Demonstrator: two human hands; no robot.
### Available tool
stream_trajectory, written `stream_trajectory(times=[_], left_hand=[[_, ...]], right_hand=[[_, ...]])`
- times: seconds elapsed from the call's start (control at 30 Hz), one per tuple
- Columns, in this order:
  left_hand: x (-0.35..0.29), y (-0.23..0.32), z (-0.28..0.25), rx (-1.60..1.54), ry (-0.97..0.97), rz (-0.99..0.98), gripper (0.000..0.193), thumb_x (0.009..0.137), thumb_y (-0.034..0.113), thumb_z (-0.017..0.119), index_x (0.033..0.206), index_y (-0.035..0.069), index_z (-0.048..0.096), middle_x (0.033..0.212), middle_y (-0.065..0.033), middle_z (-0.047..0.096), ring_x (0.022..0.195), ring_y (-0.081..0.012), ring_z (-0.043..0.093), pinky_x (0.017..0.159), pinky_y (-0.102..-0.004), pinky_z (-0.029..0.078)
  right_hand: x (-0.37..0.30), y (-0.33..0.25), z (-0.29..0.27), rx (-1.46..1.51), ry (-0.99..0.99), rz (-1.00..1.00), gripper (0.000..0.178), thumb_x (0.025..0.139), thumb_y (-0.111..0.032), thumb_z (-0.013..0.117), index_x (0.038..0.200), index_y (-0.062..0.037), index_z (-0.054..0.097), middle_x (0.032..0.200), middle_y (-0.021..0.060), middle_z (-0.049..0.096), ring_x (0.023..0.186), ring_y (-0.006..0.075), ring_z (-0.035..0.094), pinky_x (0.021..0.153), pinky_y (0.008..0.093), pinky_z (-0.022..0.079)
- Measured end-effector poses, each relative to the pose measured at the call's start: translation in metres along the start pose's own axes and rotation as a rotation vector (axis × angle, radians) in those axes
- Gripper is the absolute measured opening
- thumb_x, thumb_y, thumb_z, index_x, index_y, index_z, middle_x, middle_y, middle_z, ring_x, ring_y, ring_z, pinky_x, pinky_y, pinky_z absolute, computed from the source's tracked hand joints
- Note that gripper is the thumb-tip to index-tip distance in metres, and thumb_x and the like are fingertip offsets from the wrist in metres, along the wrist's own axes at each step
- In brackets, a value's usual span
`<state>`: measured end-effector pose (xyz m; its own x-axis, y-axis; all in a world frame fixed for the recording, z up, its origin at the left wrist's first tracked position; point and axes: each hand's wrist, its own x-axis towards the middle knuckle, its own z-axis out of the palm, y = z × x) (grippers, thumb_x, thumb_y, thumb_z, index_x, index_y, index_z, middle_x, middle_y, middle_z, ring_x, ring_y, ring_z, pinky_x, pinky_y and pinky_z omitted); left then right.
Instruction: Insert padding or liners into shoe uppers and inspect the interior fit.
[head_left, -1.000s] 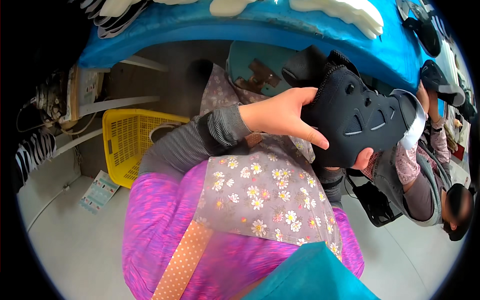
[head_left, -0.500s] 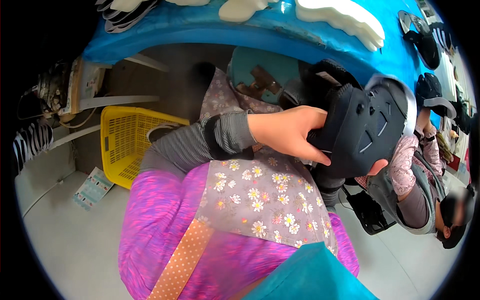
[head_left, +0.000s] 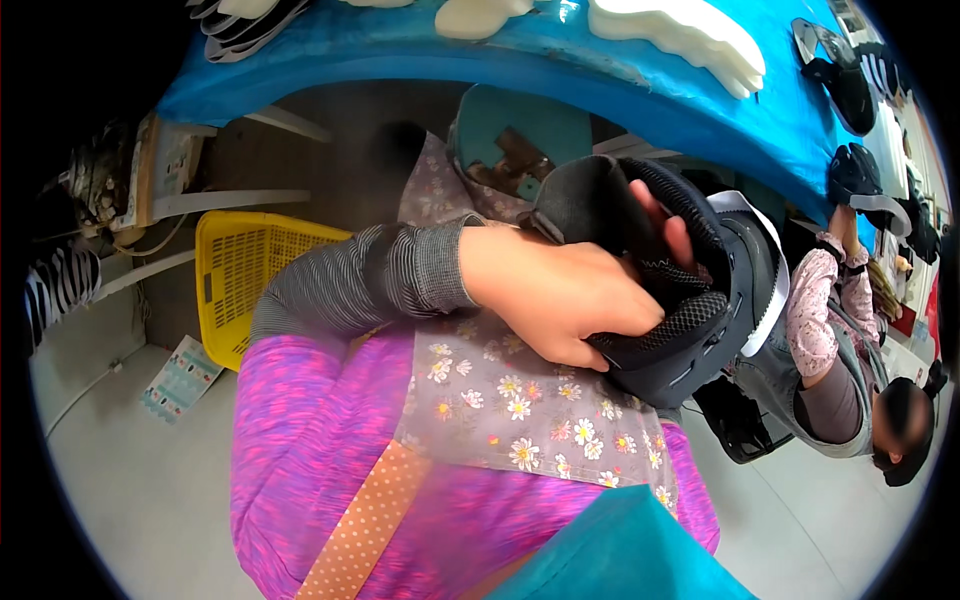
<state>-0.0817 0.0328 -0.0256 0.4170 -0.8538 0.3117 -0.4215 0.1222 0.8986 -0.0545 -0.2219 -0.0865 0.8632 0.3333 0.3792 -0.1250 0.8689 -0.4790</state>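
Note:
A black shoe upper point(head_left: 735, 280) with a mesh-lined collar and a white lower edge is held tilted over my lap, its opening turned up toward me. My left hand point(head_left: 560, 295) comes in from the left in a grey striped sleeve and grips the padded collar, fingers partly inside the opening. Two fingers of my right hand point(head_left: 668, 228) show at the far side of the opening, bent against the dark tongue point(head_left: 590, 200); the rest of that hand is hidden by the upper.
A blue-covered table point(head_left: 470, 65) with white foam-like shapes point(head_left: 680, 35) runs across the far side. A yellow basket point(head_left: 215, 290) and a teal bin point(head_left: 520, 115) stand below it. At right a co-worker point(head_left: 835, 390) handles another black upper point(head_left: 858, 185) with white edging.
The upper has turned from showing its outer side to showing its collar opening. My left hand has moved slightly down and its grip has shifted onto the collar; right fingers now show at the opening.

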Motion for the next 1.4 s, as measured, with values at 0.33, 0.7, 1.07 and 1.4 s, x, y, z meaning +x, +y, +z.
stream_trajectory(times=[0.33,0.7,1.07,1.4], left_hand=[[-0.021,0.009,0.004,0.067,0.123,-0.062,0.04,0.082,0.019,0.071,0.117,0.005,0.057,0.108,-0.0153,0.062,0.101,-0.036,0.06,0.083,-0.0442,0.051],[-0.024,-0.016,-0.004,-0.786,0.477,-0.432,0.069,0.08,0.009,0.077,0.139,-0.003,0.044,0.135,-0.0113,0.056,0.125,-0.0264,0.053,0.105,-0.036,0.042],[-0.054,-0.048,0.005,-1.152,0.745,0.047,0.07,0.085,0.017,0.063,0.146,-0.001,0.035,0.142,-0.0145,0.05,0.129,-0.0279,0.05,0.108,-0.0414,0.039],[-0.075,-0.058,-0.001,-1.005,0.901,0.117,0.07,0.085,0.022,0.065,0.144,-0.005,0.039,0.145,-0.0212,0.048,0.132,-0.0367,0.048,0.113,-0.0489,0.035]], right_hand=[[-0.022,-0.002,0.004,-0.085,0.032,0.089,0.075,0.079,-0.025,0.071,0.142,0.0007,0.041,0.14,0.0169,0.048,0.122,0.0276,0.053,0.103,0.0397,0.043],[-0.048,-0.043,0.017,-1.462,0.022,0.212,0.067,0.079,-0.006,0.074,0.139,0.0005,0.046,0.135,0.0154,0.054,0.117,0.0243,0.058,0.098,0.0371,0.047],[0.045,-0.001,0.074,-1.94,-0.151,-0.325,0.034,0.067,-0.021,0.085,0.089,-0.0059,0.063,0.083,0.0059,0.063,0.076,0.0241,0.058,0.07,0.0343,0.042],[0.064,0.028,0.069,-1.927,-0.107,-0.339,0.023,0.075,-0.013,0.077,0.073,-0.0092,0.054,0.067,0.0029,0.052,0.063,0.0216,0.052,0.064,0.0344,0.039]])
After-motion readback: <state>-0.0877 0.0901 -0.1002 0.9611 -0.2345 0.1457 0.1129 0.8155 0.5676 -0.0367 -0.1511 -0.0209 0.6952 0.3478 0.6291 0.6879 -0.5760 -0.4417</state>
